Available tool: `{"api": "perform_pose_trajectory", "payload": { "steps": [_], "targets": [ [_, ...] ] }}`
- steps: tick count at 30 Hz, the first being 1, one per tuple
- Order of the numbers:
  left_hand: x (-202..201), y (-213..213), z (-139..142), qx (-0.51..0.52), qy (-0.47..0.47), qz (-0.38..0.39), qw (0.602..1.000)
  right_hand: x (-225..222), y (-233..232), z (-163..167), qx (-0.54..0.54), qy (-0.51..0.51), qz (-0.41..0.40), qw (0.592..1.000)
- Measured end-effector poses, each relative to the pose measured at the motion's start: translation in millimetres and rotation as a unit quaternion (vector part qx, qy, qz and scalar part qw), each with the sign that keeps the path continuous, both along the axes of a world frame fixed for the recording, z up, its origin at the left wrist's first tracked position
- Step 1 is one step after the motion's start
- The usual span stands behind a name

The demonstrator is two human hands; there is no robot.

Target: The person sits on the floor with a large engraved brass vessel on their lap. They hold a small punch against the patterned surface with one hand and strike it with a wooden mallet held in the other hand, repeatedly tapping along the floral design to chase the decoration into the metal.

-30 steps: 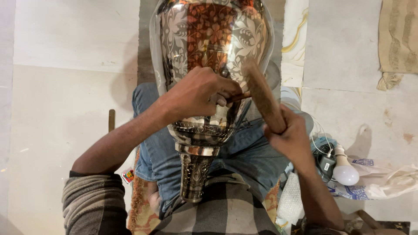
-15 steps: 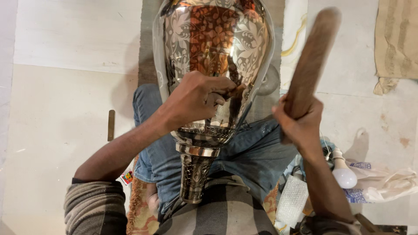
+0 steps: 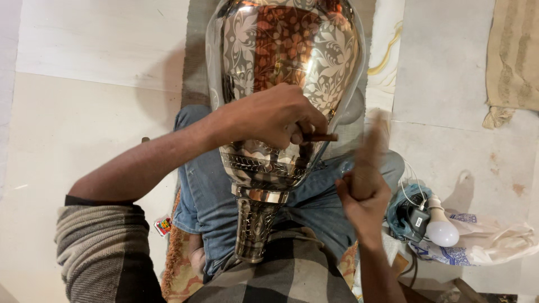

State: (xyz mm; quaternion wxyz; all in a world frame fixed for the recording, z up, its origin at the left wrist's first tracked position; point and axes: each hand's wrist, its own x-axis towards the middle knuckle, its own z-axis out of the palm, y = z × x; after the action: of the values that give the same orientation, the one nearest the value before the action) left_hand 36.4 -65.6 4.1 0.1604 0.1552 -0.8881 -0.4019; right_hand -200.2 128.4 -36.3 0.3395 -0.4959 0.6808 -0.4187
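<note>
one large metal vase (image 3: 283, 62) lies across the person's lap, its narrow neck pointing toward the body and its wide belly stretching away beyond the hands. the surface is mirror bright, silvery with a coppery band down the middle, and covered in engraved leaf and flower patterns; a plainer ring and a chased collar sit just under the left hand, where the body narrows to the neck.

the left hand (image 3: 275, 115) rests on the vase's lower belly, fingers curled tight and pinching a short brown chisel (image 3: 321, 137) whose end pokes out to the right of the knuckles, its tip hidden against the metal. the right hand (image 3: 362, 193) sits lower and to the right of the left one, just off the vase's side, closed in a fist around a wooden mallet (image 3: 371, 146). the mallet rises from the fist toward the chisel end and is smeared by motion blur, so its exact shape cannot be told.

compared with half a second ago, the mallet has swung down from its raised, clearly seen position out to the right and now stands close to the chisel, while the left hand and the vase keep the same place.

to the right of the right hand, on the floor, lie a white light bulb (image 3: 442, 230) and a crumpled plastic bag (image 3: 494, 241).
</note>
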Motion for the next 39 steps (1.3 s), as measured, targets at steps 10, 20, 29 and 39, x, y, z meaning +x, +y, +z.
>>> {"api": "perform_pose_trajectory", "payload": {
  "steps": [10,20,29,39],
  "targets": [
    [-8.1,-19.0,10.7,-0.004,-0.034,-0.199,0.979,47.4,35.6,-53.8,-0.082,0.030,-0.047,0.995],
    [-16.2,-22.2,33.6,0.031,-0.129,-0.311,0.941,61.9,30.5,-79.1,-0.260,0.090,-0.104,0.956],
    [-16.0,-20.9,41.7,0.001,-0.156,-0.353,0.922,54.7,26.7,-68.8,-0.208,0.273,-0.053,0.938],
    [-12.5,-22.5,33.4,-0.012,-0.115,-0.317,0.941,50.3,26.7,-74.0,-0.238,0.278,-0.074,0.928]
  ]
}}
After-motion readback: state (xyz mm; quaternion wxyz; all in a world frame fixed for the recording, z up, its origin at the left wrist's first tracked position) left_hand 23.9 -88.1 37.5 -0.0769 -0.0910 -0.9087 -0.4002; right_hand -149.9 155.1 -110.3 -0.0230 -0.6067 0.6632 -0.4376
